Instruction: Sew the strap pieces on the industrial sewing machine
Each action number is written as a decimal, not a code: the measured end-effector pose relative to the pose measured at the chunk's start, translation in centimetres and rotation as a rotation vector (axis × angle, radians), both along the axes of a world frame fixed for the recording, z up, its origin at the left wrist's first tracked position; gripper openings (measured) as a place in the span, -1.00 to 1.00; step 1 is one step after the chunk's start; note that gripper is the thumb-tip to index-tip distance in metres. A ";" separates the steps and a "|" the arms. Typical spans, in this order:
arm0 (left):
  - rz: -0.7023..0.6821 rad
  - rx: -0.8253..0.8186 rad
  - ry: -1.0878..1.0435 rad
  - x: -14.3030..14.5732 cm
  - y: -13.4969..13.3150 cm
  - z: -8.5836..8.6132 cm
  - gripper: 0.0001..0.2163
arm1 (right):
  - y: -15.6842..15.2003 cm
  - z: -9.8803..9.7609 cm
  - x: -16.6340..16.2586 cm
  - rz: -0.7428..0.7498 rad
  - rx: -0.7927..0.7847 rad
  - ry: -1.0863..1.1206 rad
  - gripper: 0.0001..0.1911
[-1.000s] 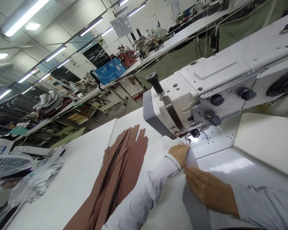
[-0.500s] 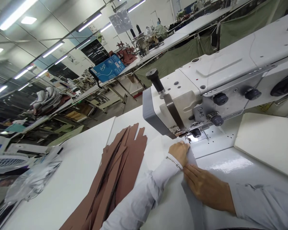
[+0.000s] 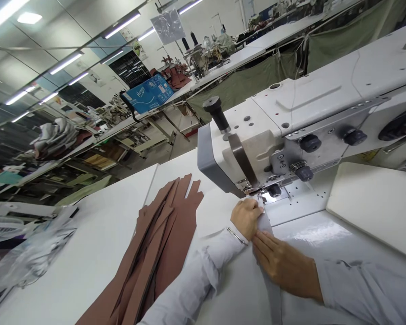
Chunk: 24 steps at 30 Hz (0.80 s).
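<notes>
A white sewing machine [image 3: 243,149] stands over the worktable, its needle area [image 3: 259,196] low at the head's left end. Pale grey fabric [image 3: 237,289] lies flat on the table and runs up to the needle. Just in front of the needle, my left hand [image 3: 245,217] has its fingers curled down on the fabric, the thumb at its right edge. My right hand [image 3: 286,266] lies lower and to the right, fingers stretched out together along that edge, fingertips close beside the left wrist. A grey strip [image 3: 274,298] along the edge passes beneath the right hand.
Brown cut pieces [image 3: 162,234] lie in a loose pile left of my left arm. Clear plastic bags [image 3: 37,253] are at the table's far left. A white padded board [image 3: 375,203] sits on the right. Behind are other worktables and a blue box [image 3: 148,95].
The view has shifted slightly. My left hand has drawn back a little from the needle, showing its thumb and more fabric there. My right hand stays on the fabric edge.
</notes>
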<state>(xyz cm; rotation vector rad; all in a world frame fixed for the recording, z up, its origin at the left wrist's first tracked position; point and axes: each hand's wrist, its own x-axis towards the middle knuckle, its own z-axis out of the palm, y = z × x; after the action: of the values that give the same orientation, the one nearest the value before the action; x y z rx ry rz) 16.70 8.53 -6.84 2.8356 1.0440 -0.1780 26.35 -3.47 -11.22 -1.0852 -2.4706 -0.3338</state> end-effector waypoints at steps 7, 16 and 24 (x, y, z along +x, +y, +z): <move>-0.051 0.063 -0.015 0.1 -0.2 -0.8 -0.76 | 0.4 0.2 0.0 0.002 -0.018 -0.022 -0.65; -0.105 0.156 -0.012 0.5 0.1 -1.1 -0.83 | 0.5 0.6 0.3 0.016 -0.109 0.110 -0.61; -0.061 0.154 -0.159 -0.3 -1.3 -1.6 -0.74 | -2.4 0.8 1.3 0.105 -0.155 0.359 -0.71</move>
<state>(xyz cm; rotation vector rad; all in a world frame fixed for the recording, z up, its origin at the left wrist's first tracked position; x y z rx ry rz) 16.41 7.22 -8.39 2.9606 0.9785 0.1269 27.61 -5.85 -10.38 -0.9725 -2.2449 0.0820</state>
